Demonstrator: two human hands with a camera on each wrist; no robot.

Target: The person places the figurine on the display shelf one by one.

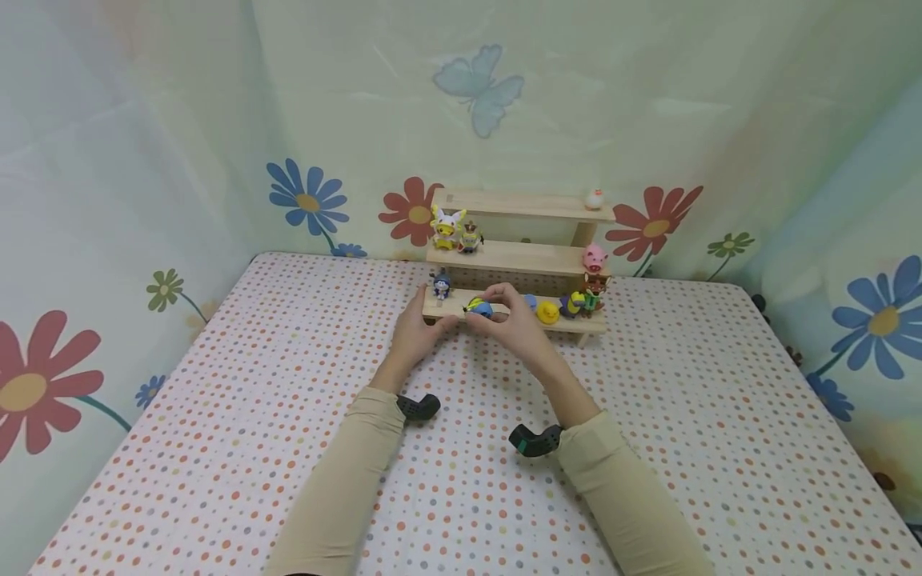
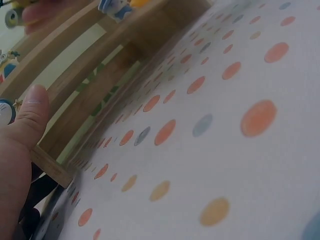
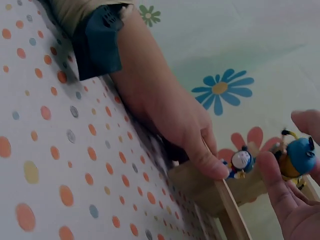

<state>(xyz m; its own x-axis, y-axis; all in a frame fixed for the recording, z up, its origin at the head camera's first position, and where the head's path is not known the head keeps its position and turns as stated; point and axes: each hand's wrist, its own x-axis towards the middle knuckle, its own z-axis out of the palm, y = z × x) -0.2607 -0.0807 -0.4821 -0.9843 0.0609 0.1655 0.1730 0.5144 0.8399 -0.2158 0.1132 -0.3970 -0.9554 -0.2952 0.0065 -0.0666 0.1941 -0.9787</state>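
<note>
A small figurine with a blue top and yellow parts is pinched between the thumb and fingers of my right hand, just above the lowest board of a tiered wooden shelf. My left hand grips the left end of that lowest board, its thumb along the front edge in the right wrist view. Beside the left fingers stands a dark-blue figurine with a pale face. A yellow duck sits right of my right hand, and a blue figure behind the fingers is partly hidden.
Further right on the lowest board are a blue-and-yellow figure and a brown-and-green fox-like figure. Higher stand a pink pig, a white bird figure, a yellow figure in a white hood and a crowned figure. Dotted cloth covers the table.
</note>
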